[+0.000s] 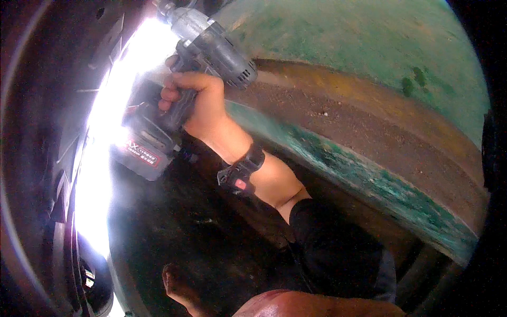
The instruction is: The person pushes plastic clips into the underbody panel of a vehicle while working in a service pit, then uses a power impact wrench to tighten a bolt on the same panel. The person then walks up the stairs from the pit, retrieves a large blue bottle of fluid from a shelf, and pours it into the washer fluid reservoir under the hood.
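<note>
My right hand (203,103) is wrapped round the handle of a grey and black cordless impact wrench (214,47). Its nose points up and to the left, toward the top edge of the view. The battery pack (142,150) hangs at the lower left end of the handle. A black strap with a small box (243,171) circles my right wrist. At the bottom, part of what looks like my left hand (179,288) shows in the dark. Its fingers are mostly hidden, so I cannot make out what it touches.
Dark curved panels (53,132) stand along the left, with a glaring bright strip (97,158) beside them. On the right, a dirty brown channel (338,119) with a worn green edge (364,182) crosses the green floor (359,37). Bare skin (311,305) fills part of the lower edge.
</note>
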Demonstrator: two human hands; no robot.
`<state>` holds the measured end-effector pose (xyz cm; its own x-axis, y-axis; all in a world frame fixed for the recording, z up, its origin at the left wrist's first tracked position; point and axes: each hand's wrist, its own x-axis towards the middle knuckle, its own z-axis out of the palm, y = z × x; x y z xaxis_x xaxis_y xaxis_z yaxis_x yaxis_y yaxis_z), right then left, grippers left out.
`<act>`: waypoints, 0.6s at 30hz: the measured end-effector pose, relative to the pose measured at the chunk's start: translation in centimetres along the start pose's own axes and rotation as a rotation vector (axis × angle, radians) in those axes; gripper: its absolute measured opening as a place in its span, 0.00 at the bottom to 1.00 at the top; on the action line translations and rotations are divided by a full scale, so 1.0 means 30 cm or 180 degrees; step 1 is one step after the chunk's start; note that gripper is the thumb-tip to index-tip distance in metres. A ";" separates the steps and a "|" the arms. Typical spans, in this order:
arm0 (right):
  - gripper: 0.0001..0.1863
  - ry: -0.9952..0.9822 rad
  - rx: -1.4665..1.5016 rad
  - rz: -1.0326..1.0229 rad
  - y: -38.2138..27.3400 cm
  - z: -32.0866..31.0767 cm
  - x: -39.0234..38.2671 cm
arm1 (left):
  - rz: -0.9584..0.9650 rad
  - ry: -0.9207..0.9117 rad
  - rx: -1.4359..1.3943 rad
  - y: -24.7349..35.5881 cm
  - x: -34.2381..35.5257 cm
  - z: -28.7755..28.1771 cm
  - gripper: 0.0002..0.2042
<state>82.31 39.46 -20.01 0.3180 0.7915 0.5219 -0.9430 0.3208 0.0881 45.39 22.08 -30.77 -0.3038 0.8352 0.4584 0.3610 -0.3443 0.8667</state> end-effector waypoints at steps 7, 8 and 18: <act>0.06 -0.0173 -0.0024 -0.0223 0.057 -0.020 -0.017 | 0.0037 0.0077 -0.0101 -0.071 -0.009 -0.060 0.19; 0.06 -0.0067 0.0083 -0.0212 0.064 -0.026 -0.025 | 0.0028 0.0088 -0.0115 -0.079 -0.005 -0.071 0.19; 0.09 0.0120 0.0129 -0.0437 0.013 -0.015 -0.010 | 0.0168 -0.0082 -0.0516 -0.089 0.093 -0.069 0.19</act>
<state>81.88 39.59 -20.50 0.4471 0.7607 0.4705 -0.8933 0.4069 0.1910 41.74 24.44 -31.40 -0.2647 0.8242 0.5007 0.2283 -0.4509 0.8629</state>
